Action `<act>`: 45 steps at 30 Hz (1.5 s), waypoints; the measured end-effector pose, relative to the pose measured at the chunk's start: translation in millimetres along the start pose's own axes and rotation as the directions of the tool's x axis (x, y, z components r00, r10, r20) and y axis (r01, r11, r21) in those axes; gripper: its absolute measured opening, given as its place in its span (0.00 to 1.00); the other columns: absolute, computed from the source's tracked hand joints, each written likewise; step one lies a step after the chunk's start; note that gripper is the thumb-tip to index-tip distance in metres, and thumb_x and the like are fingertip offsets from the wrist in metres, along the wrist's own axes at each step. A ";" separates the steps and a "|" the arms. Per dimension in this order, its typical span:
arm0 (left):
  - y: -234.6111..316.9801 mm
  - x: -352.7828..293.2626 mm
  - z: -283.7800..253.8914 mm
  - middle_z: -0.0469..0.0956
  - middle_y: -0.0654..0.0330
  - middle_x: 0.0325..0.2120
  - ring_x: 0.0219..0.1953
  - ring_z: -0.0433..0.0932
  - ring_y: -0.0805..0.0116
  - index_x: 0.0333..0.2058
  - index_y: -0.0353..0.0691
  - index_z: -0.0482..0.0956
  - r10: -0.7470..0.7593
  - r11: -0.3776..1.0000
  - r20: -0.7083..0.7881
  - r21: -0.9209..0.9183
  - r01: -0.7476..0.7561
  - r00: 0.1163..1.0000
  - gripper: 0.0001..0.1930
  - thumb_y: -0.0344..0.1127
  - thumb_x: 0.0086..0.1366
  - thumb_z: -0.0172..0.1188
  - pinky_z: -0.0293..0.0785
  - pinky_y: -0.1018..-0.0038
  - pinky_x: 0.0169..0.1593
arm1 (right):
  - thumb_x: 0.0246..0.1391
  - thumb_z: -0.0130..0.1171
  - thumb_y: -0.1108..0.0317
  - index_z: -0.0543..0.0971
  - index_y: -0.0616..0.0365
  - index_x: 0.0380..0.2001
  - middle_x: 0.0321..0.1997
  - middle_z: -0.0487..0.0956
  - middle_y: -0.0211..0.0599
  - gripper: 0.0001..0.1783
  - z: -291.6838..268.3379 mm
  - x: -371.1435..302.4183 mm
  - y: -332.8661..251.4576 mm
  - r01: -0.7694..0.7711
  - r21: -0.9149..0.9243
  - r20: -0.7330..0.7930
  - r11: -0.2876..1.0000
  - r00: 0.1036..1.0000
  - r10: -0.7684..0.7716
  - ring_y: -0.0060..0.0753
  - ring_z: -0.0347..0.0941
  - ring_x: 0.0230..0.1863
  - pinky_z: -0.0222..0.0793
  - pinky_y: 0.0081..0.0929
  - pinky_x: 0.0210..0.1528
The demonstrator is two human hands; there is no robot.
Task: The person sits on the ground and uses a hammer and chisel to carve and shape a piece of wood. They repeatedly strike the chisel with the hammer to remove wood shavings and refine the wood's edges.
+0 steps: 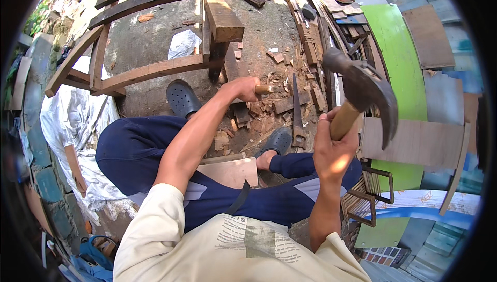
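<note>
My right hand (335,150) is closed round the wooden handle of a claw hammer (367,88), held up at my right with its dark metal head away from me. My left hand (243,89) grips a tool with a short, light wooden handle (265,89); the end of the handle sticks out to the right, and the rest is hidden by the fist. Just beyond that fist is a dark wooden furniture frame (155,74) with slats and a thick post (223,20). Whether the tool touches the frame I cannot tell.
A handsaw (296,111) lies on the ground between my left hand and the hammer, among wood chips (261,121). Boards and scrap wood (310,38) line the right side, beside a green panel (396,59). White sheeting (77,126) lies at left. A pale board (228,172) sits between my legs.
</note>
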State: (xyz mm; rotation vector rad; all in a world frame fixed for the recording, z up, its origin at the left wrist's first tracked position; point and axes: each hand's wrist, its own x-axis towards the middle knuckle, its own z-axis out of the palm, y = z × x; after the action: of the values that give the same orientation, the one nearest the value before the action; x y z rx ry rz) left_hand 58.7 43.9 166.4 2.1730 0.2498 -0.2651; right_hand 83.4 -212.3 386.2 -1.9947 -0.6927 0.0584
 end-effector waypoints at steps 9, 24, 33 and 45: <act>1.2 -1.8 -3.1 0.84 0.48 0.31 0.35 0.84 0.49 0.34 0.40 0.84 -0.046 0.996 -0.059 0.076 0.050 0.997 0.14 0.41 0.50 0.69 0.77 0.57 0.38 | 0.57 0.60 0.71 0.76 0.64 0.43 0.27 0.79 0.48 0.12 10.6 21.8 1.5 -0.072 -0.405 0.238 0.911 0.954 0.181 0.37 0.80 0.29 0.73 0.39 0.34; -10.6 2.3 3.1 0.85 0.47 0.32 0.37 0.84 0.46 0.33 0.39 0.83 0.022 1.000 -0.053 0.005 -0.022 0.998 0.15 0.41 0.50 0.69 0.78 0.57 0.40 | 0.56 0.61 0.74 0.74 0.62 0.45 0.25 0.78 0.56 0.14 4.8 13.2 -11.8 0.104 -0.215 0.279 0.971 0.959 -0.041 0.58 0.80 0.28 0.75 0.41 0.33; -4.1 0.2 -1.7 0.84 0.47 0.31 0.35 0.84 0.47 0.33 0.40 0.84 -0.004 1.000 0.003 -0.029 0.004 1.000 0.13 0.41 0.50 0.67 0.78 0.57 0.38 | 0.55 0.60 0.74 0.73 0.70 0.44 0.31 0.81 0.65 0.15 45.3 20.6 -9.2 0.010 -0.555 0.416 0.832 0.869 0.267 0.65 0.82 0.37 0.76 0.49 0.38; -9.6 0.6 -9.0 0.84 0.45 0.32 0.38 0.84 0.46 0.33 0.39 0.83 -0.066 0.998 -0.031 -0.019 0.065 0.997 0.16 0.45 0.51 0.67 0.78 0.56 0.38 | 0.57 0.61 0.72 0.74 0.64 0.41 0.26 0.81 0.58 0.11 52.8 24.9 3.1 0.167 -0.581 0.398 0.797 0.912 0.100 0.68 0.80 0.30 0.74 0.48 0.34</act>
State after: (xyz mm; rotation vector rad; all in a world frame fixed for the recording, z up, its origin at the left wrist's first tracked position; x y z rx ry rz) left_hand 57.5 56.9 164.0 2.1552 0.3400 -0.2651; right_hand 88.7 -159.1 362.5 -2.6277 -1.1287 0.2740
